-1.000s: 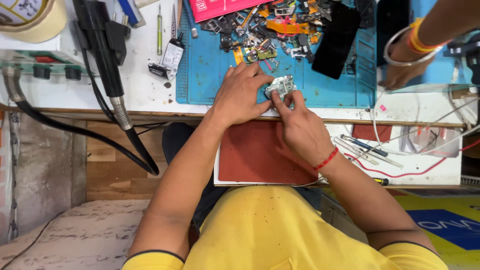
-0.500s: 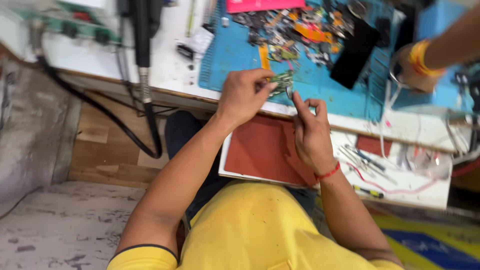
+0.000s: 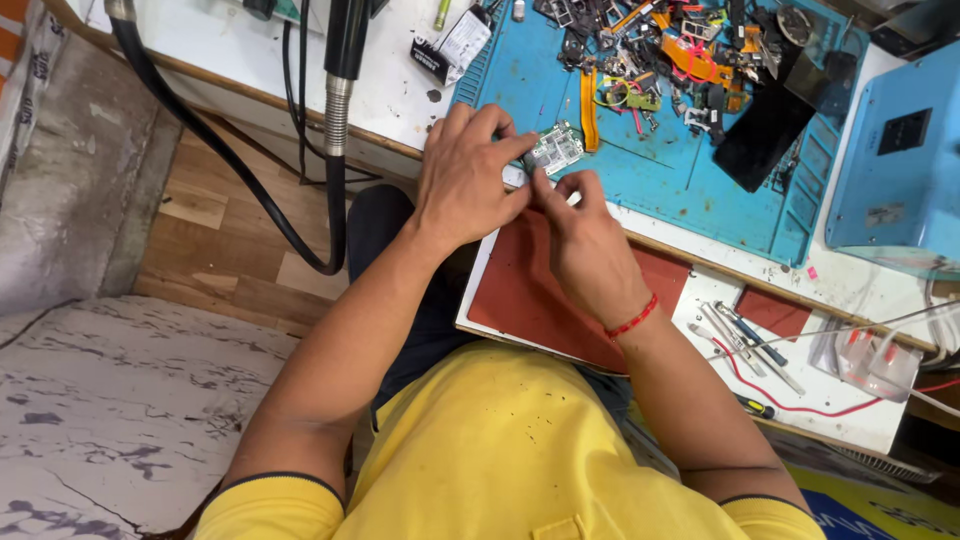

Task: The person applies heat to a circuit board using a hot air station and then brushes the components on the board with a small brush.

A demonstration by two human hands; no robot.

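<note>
Black hose (image 3: 240,170) hanging off the bench edge at left. Left hand (image 3: 468,180) pinching small circuit board (image 3: 556,150) at blue mat's (image 3: 640,170) near edge. Right hand (image 3: 590,245) fingertips pinched just beside the board. Screwdrivers (image 3: 750,345) lying farther right.

Blue work mat (image 3: 640,175); green circuit board (image 3: 556,150); red-brown pad (image 3: 560,290); yellow shirt (image 3: 500,450); red wrist thread (image 3: 632,320); white worktop (image 3: 380,80), stained.
</note>
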